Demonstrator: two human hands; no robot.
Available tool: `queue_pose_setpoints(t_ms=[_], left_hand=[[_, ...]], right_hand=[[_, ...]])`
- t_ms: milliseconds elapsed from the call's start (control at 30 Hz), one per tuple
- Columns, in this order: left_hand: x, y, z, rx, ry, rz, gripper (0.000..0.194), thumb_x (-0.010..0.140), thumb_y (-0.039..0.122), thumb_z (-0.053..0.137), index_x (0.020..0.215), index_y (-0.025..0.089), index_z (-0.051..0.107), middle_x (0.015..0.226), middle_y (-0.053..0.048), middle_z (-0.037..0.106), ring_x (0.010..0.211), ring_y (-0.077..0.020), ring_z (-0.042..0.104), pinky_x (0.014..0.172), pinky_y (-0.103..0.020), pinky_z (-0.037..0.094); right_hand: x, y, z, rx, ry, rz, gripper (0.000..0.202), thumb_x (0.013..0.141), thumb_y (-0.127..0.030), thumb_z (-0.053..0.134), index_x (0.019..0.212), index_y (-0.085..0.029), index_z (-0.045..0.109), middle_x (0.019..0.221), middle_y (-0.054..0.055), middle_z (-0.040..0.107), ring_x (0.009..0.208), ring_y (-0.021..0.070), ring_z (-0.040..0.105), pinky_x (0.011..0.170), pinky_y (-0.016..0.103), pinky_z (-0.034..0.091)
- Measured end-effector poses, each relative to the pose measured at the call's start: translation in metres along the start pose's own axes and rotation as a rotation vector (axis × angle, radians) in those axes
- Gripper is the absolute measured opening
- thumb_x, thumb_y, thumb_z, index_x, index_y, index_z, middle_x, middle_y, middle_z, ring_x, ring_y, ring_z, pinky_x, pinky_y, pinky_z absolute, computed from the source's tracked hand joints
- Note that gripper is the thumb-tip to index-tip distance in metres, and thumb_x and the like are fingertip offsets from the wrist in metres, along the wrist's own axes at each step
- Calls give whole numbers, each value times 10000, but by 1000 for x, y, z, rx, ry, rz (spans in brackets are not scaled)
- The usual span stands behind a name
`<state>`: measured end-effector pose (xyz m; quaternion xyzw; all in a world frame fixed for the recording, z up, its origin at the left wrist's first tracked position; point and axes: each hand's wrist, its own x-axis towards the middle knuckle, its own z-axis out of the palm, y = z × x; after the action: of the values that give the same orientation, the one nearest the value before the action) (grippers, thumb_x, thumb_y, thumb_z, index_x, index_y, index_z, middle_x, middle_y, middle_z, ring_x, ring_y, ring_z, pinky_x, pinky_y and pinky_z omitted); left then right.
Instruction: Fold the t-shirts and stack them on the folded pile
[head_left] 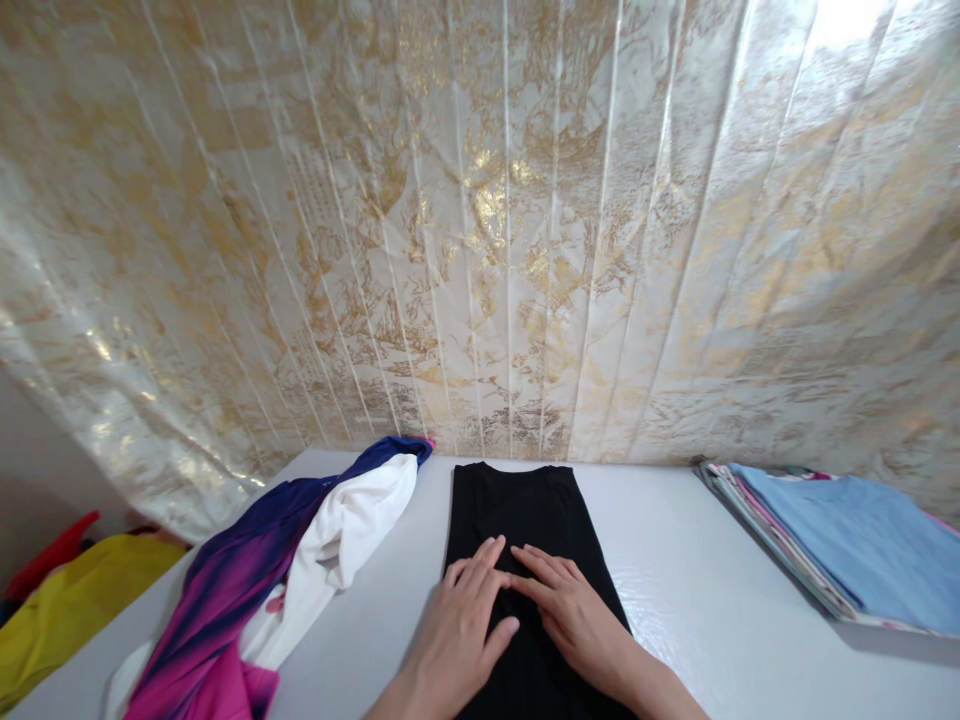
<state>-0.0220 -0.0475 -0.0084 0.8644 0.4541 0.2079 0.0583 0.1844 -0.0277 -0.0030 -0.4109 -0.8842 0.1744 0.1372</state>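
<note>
A black garment (pixel 517 500) lies flat and lengthwise on the white table (pixel 675 560), its far edge close to the patterned curtain. Both hands rest on top of it, near its middle. My left hand (pixel 465 615) is palm down with fingers stretched out and the thumb apart. Beside it, my right hand (pixel 570 610) also lies palm down, fingers extended, its index fingertip about touching the left hand. Neither hand grasps the cloth. The near end of the garment runs out of view below, and the forearms cover part of it.
To the left lie a loose purple and blue garment (pixel 217 570) and a white one (pixel 360 520). A folded stack of clothes with a light blue piece (pixel 862 540) on top sits at the right. Yellow cloth (pixel 90 590) lies beyond the left edge. A silver-gold curtain (pixel 480 230) hangs behind.
</note>
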Motion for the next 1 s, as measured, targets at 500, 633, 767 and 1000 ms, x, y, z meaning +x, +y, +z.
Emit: queue_pose_setpoints(t_ms=[500,633,767,1000], left_hand=[[10,-7,-9,-156,-70,-113,112,910,318,563,990,269,624,1348,-12,544,1272,-226,458,1034,-407,382],[40,-15,-11,-28,-28,-175,136,943,256,488,955,241,623,1177,-15,642,1095,-175,584,946,-339,446],[76,-35,4,54,-38,-171,338,945,287,472,1270,217,531,1425,-71,470,1320,-223,410,1053,-415,358],[92,-62,27,178,-58,-232,507,937,379,490,1410,207,423,1517,-141,294,1402,-333,234,1078,-513,283]], right_hand=[[53,23,19,-208,192,302,519,903,-336,458,1396,-171,460,1501,124,356,1389,284,307,1087,456,320],[57,19,36,-303,187,295,561,929,-442,427,1435,-200,399,1530,128,266,1410,305,241,1117,490,249],[54,22,40,-331,175,295,579,938,-487,395,1454,-229,358,1542,115,237,1420,303,207,1120,486,241],[53,22,40,-326,197,358,585,921,-534,411,1452,-298,352,1545,115,243,1423,330,178,1113,518,212]])
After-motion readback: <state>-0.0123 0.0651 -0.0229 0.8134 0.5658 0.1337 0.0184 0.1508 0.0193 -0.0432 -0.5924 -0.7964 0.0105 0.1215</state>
